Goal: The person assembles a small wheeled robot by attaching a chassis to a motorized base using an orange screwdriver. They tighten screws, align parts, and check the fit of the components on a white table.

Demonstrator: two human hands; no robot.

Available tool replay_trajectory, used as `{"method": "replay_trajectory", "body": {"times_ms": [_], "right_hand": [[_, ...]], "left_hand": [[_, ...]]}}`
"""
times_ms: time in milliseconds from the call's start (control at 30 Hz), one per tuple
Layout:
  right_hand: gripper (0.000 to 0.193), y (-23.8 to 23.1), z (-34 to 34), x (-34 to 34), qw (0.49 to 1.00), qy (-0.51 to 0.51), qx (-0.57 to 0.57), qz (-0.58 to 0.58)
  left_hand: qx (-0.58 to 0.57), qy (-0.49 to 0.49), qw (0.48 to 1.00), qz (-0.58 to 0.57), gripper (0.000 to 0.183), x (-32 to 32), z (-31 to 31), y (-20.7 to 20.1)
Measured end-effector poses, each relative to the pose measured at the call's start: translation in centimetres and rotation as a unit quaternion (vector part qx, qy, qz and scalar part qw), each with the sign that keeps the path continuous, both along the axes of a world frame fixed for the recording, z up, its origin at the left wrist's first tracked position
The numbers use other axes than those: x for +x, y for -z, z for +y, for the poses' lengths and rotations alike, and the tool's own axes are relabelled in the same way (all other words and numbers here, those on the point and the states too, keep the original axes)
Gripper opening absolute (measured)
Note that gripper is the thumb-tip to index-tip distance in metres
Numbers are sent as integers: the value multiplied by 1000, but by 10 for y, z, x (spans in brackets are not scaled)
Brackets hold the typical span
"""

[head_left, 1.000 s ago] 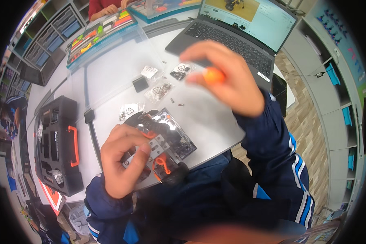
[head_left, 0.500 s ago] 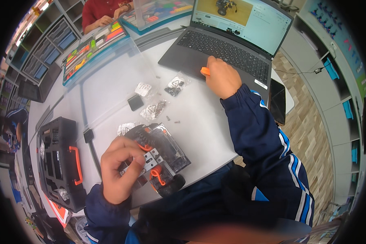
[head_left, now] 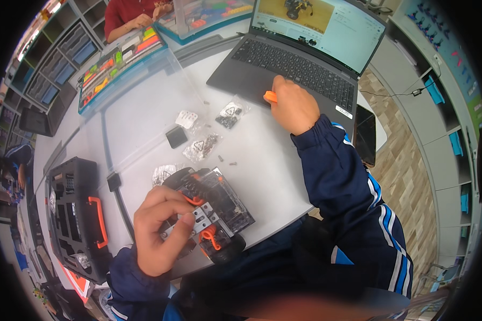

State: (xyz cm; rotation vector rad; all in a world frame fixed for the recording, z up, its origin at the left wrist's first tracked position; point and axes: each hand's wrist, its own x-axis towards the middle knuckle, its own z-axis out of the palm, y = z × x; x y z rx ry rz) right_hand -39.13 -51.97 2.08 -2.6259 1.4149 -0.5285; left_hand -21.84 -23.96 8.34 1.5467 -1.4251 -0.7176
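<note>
My left hand [head_left: 163, 227] is closed with thumb and fingers pinching a grey metal plate [head_left: 204, 214] on a small wheeled robot car [head_left: 227, 200]. The car has black tyres, orange cables and a clear-sided dark body, and it sits at the table's near edge. Over the front right part of the laptop [head_left: 276, 67], my right hand [head_left: 295, 107] is closed around an orange object [head_left: 271, 96]. Only its blunt end shows, so its kind is hidden. The laptop's screen displays a picture of a similar wheeled model.
Small clear bags [head_left: 201, 147] of parts, loose screws [head_left: 220, 158] and a black square piece [head_left: 177, 137] lie mid-table. A black case with an orange handle [head_left: 98, 222] is at left. Behind stand a bin of coloured parts [head_left: 123, 61] and another person's hands [head_left: 141, 21]. A phone [head_left: 365, 134] lies right.
The car and my left hand have shifted slightly down and to the right, the grip unchanged. My right hand stays over the laptop with the orange object.
</note>
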Motion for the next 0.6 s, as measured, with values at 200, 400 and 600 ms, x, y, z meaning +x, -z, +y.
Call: {"method": "replay_trajectory", "body": {"times_ms": [200,400,600], "right_hand": [[16,-1,1,1,1000,1,12,-13],[15,-4,3,1,1000,8,15,-11],[18,-7,5,2,1000,12,18,-3]], "left_hand": [[6,-8,1000,23,11,3,4,3],[-4,-8,999,42,11,5,5,5],[-3,-10,999,53,11,6,7,8]]}}
